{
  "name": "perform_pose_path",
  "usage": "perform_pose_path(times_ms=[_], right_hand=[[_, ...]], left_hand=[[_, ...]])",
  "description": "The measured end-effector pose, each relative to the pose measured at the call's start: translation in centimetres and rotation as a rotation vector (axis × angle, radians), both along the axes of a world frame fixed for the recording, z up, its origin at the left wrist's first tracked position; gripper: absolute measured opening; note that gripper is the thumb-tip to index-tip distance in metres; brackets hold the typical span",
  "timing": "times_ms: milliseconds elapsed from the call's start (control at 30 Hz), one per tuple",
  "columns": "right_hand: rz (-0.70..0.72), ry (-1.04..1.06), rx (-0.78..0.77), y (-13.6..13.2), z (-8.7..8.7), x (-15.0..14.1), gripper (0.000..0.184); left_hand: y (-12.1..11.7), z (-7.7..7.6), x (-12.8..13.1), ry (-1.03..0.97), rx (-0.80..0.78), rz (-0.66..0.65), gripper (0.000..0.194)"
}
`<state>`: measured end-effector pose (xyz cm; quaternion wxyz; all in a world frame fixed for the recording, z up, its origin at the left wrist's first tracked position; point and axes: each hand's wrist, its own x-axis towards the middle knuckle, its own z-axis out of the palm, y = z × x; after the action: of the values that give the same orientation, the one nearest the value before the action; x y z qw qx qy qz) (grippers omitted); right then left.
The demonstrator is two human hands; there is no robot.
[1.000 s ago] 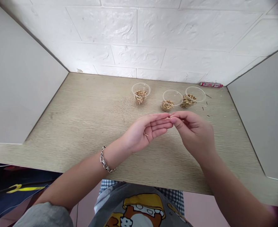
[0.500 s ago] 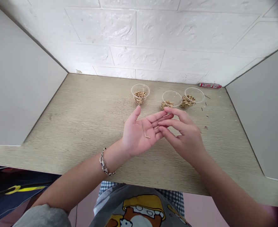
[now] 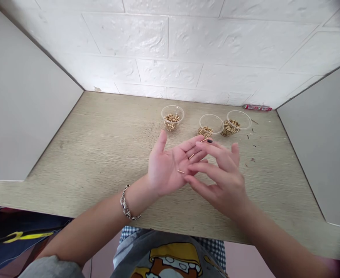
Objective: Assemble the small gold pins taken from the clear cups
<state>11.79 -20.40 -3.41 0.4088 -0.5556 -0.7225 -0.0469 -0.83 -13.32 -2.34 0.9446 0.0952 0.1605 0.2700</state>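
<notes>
The left hand [image 3: 169, 170] is facing up, wide open, with small pins [image 3: 181, 171] resting across it. Just right of the left hand, the right hand [image 3: 224, 180] is holding its grip narrowly apart — tilting the left palm could spill pins onto the worktop [image 3: 100, 154].

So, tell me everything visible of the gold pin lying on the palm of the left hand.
The gold pin is short, slim and straight, with a shiny, metallic look. It lies flat on the open, upturned left hand, running mostly sideways across the picture, its right end slightly lower. The palm supports it from below. The right hand is close to its right end, apparently without gripping it. Finer details at its ends are too small to tell.
</notes>
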Motion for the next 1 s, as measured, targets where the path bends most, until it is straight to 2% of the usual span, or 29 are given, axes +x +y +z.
perform_pose_path(times_ms=[133, 233, 300, 400, 467, 533, 633, 700, 833, 933, 1000], right_hand=[[-0.001, -0.004, 0.009, -0.3, -0.3, -0.7, 0.004], [-0.024, -0.046, 0.039, 0.0, 0.1, 0.5, 0.005], [-0.095, -0.05, 0.067, 0.6, 0.6, 2.0, 0.008], [-0.287, 0.05, 0.079, 2.6, 1.7, 4.8, 0.016], [-0.361, 0.048, -0.053, 4.3, 2.7, 6.3, 0.018], [-0.371, -0.06, -0.245, 6.1, 3.9, 7.2, 0.015], [-0.243, -0.343, -0.535, 8.6, 5.5, 7.1, 0.016], [-0.176, -0.523, -0.664, 10.1, 5.9, 6.6, 0.021], [-0.209, -0.77, -0.868, 12.5, 5.4, 5.5, 0.018], [-0.21, -0.81, -0.978, 13.4, 4.7, 5.2, 0.016], [-0.191, -0.799, -0.988, 13.6, 4.4, 5.3, 0.015]], left_hand=[[-0.1, 0.0, 0.0, 0.028, -0.001, -0.01, 0.084], [-0.1, 0.0, 0.2, 0.05, -0.022, 0.03, 0.083], [0.0, 0.0, 0.3, 0.072, -0.039, 0.07, 0.081], [0.2, -0.2, 0.5, 0.151, -0.065, 0.143, 0.076], [0.4, -0.3, 0.6, 0.222, -0.08, 0.192, 0.072], [0.5, -0.3, 0.6, 0.279, -0.088, 0.218, 0.068], [0.7, -0.2, 0.7, 0.325, -0.093, 0.229, 0.065], [0.7, -0.2, 0.6, 0.338, -0.095, 0.227, 0.063], [0.7, 0.0, 0.6, 0.335, -0.094, 0.202, 0.063], [0.7, 0.0, 0.6, 0.323, -0.097, 0.181, 0.064], [0.6, 0.1, 0.5, 0.322, -0.102, 0.167, 0.064]])
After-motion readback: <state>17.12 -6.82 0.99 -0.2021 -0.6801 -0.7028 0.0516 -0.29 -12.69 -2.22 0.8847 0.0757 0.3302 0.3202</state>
